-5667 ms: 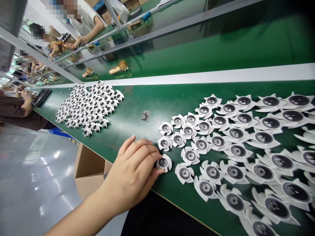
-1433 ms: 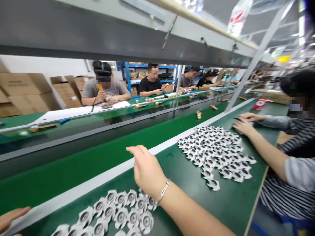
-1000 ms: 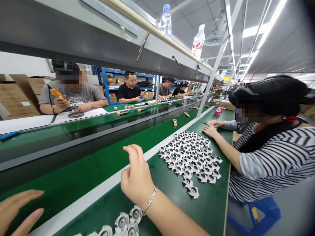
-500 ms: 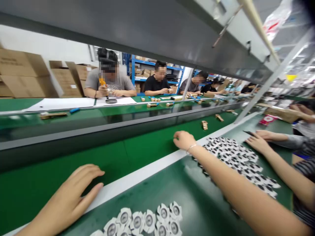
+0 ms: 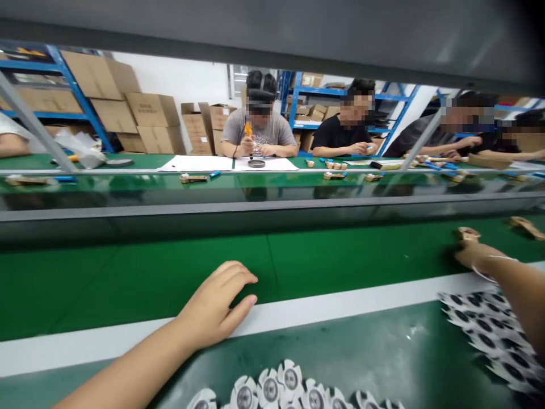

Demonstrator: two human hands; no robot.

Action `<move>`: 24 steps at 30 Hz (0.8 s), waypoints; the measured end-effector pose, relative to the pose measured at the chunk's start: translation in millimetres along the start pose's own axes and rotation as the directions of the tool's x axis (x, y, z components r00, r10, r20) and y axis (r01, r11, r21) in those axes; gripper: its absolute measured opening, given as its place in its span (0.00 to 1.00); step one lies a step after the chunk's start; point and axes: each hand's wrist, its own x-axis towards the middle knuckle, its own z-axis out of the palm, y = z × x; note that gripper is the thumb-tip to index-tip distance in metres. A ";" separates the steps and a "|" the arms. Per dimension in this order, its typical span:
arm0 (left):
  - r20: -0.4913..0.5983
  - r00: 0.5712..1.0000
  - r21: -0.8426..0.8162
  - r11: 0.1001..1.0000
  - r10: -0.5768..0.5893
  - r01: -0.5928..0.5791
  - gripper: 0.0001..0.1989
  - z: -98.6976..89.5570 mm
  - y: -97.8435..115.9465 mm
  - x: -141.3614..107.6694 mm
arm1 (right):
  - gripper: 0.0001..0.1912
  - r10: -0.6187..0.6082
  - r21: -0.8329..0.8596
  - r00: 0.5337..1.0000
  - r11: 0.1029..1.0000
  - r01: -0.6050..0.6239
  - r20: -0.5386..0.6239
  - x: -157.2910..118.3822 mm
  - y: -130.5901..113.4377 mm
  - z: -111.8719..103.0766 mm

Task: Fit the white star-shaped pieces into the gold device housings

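My left hand (image 5: 219, 307) hovers over the near edge of the green belt (image 5: 140, 278), thumb and fingers apart and nothing in them. At the right, my right hand (image 5: 477, 254) is at a small tan, elongated part (image 5: 469, 233) on the belt. Its fingers close round the near end of that part; the far end sticks out beyond them. A second tan part (image 5: 527, 227) lies farther right. Below my left hand, white notched discs with dark round centres (image 5: 271, 388) lie in a group on the green table.
More white discs (image 5: 489, 324) lie under my right forearm. A white rail (image 5: 340, 307) edges the belt. Across it, a co-worker (image 5: 259, 130) holds an orange tool, and others sit alongside. A grey overhead panel (image 5: 272, 34) hangs low above.
The view has swung left, so everything appears farther right. My right hand has reached out along the belt to the nearer tan part. My left hand keeps its open shape.
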 end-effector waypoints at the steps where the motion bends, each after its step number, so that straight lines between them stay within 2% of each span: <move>1: 0.001 1.000 -0.008 1.000 -0.006 0.006 0.13 -0.4 1.0 0.3 | 0.08 0.030 -0.034 0.997 0.999 -0.028 0.076 3.9 1.9 1.5; 4: -0.002 1.000 -0.017 1.000 -0.002 0.002 0.11 -1.5 3.9 1.3 | 0.05 0.072 -0.105 0.969 0.993 -0.049 0.237 12.2 0.3 -4.3; 6: -0.007 1.000 -0.026 1.000 -0.003 0.003 0.10 -1.9 5.0 1.5 | 0.02 0.031 -0.078 0.965 0.997 -0.012 0.260 12.2 -8.3 -13.9; 8: -0.018 1.000 -0.050 0.999 -0.012 0.011 0.10 -2.2 5.4 1.0 | 0.05 -0.058 0.005 0.969 0.998 0.058 0.242 3.1 -23.3 -25.2; 11: -0.037 0.997 -0.161 0.985 -0.070 0.063 0.09 -3.1 7.6 1.2 | 0.05 -0.224 0.181 0.958 0.965 0.192 0.179 -39.8 -56.4 -44.2; 13: -0.063 0.975 -0.339 0.923 -0.215 0.182 0.09 -4.3 13.2 3.0 | 0.08 -0.354 0.319 0.925 0.900 0.298 0.134 -92.3 -85.3 -59.8; 14: -0.067 0.944 -0.464 0.848 -0.322 0.256 0.10 -5.0 17.7 4.5 | 0.08 -0.421 0.374 0.900 0.857 0.354 0.113 -124.7 -101.8 -68.4; 15: -0.051 0.902 -0.593 0.739 -0.429 0.318 0.12 -5.6 23.2 6.1 | 0.10 -0.512 0.433 0.854 0.792 0.430 0.090 -159.7 -119.5 -77.0; 17: 0.084 0.816 -0.808 0.440 -0.573 0.392 0.17 -6.4 36.2 8.7 | 0.09 -0.713 0.574 0.695 0.534 0.621 -0.088 -231.1 -156.3 -91.5; 19: 0.294 0.779 -0.893 0.132 -0.554 0.431 0.24 -5.6 49.7 9.1 | 0.04 -0.830 0.614 0.522 0.311 0.726 -0.196 -293.7 -189.5 -98.4; 21: 0.440 0.751 -0.888 -0.112 -0.493 0.446 0.29 -2.2 61.3 7.4 | 0.06 -0.912 0.626 0.372 0.189 0.756 -0.174 -337.8 -211.4 -95.3; 22: 0.456 0.732 -0.886 -0.183 -0.506 0.426 0.29 0.8 65.9 6.3 | 0.06 -0.933 0.640 0.319 0.143 0.755 -0.168 -351.6 -217.2 -90.0; 23: 0.451 0.696 -0.892 -0.256 -0.559 0.372 0.26 4.9 69.3 5.6 | 0.06 -0.933 0.661 0.303 0.103 0.743 -0.195 -359.9 -220.7 -82.4; 24: 0.426 0.679 -0.905 -0.266 -0.598 0.333 0.24 10.0 71.0 5.6 | 0.06 -0.914 0.685 0.316 0.059 0.726 -0.256 -363.4 -223.4 -73.0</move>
